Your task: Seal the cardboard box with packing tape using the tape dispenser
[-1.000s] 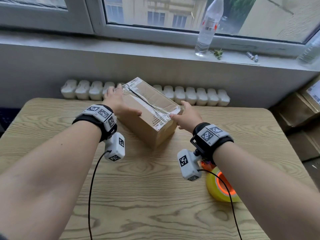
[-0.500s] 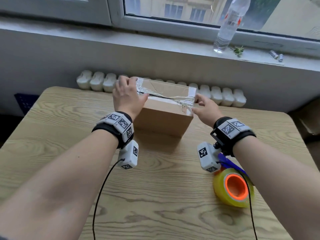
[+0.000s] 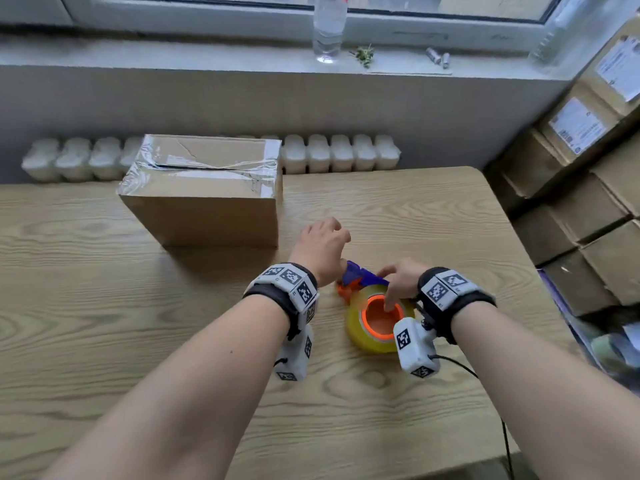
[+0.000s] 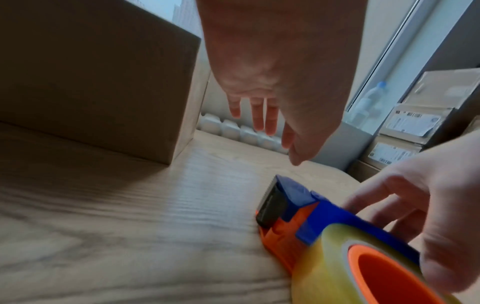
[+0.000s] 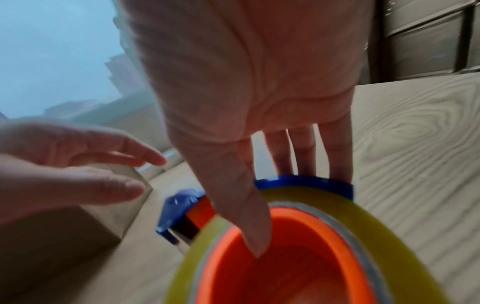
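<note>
Your right hand point(image 3: 398, 282) is closing on the tape dispenser point(image 3: 372, 313): the thumb is dipping inside the orange core while the fingers point(image 5: 337, 156) are reaching over the blue frame on the far side of the roll, so you are pinching the rim of the roll between them. The dispenser is lying flat on the table point(image 3: 104, 306), not yet lifted. Your left hand point(image 3: 323, 244) is hovering just beyond the dispenser's blue cutter end, fingers loosely extended and holding nothing, touching neither dispenser nor box.

Seen from the dispenser, the cardboard box point(image 3: 204, 188) is sitting farther away and to the left, well apart, near the table's far edge. Wrinkled clear tape is already crossing its top seam, yet a dark slit is showing along that seam, so the seal looks incomplete.

You are at the pick-up step. Next you will likely need a firm hold to raise the dispenser, then to carry it to the box while the left hand is steadying the box or freeing the tape end.
</note>
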`<action>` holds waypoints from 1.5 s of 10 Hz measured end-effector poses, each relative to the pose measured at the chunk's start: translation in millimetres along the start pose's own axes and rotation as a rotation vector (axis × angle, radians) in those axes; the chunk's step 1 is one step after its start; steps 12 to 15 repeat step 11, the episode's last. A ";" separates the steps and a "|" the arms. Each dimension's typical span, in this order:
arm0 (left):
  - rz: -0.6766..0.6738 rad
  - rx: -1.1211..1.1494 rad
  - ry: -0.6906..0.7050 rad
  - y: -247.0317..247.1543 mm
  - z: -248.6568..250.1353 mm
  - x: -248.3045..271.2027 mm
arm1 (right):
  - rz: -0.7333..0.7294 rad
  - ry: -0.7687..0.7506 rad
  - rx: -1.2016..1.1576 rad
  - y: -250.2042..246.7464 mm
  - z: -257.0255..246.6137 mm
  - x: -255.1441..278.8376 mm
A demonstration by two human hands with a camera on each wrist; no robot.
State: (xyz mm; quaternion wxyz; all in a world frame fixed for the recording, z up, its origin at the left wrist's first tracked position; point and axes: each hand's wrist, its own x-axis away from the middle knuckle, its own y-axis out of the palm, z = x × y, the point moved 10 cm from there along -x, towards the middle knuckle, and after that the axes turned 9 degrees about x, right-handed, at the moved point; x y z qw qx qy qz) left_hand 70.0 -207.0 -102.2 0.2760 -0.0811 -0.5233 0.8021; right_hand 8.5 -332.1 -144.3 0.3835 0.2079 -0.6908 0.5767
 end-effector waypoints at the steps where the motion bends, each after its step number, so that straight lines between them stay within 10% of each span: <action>1: -0.046 -0.011 -0.039 18.1 -0.1 -2.6 | 0.083 0.008 0.073 9.5 13.2 -9.3; 7: 0.120 0.029 -0.261 -35.4 -43.6 -65.5 | 0.589 -0.207 0.327 -135.8 -49.1 -63.5; 15: 0.135 0.086 -0.334 -42.8 -49.1 -76.8 | 0.457 -0.269 0.177 -134.2 -56.1 -99.1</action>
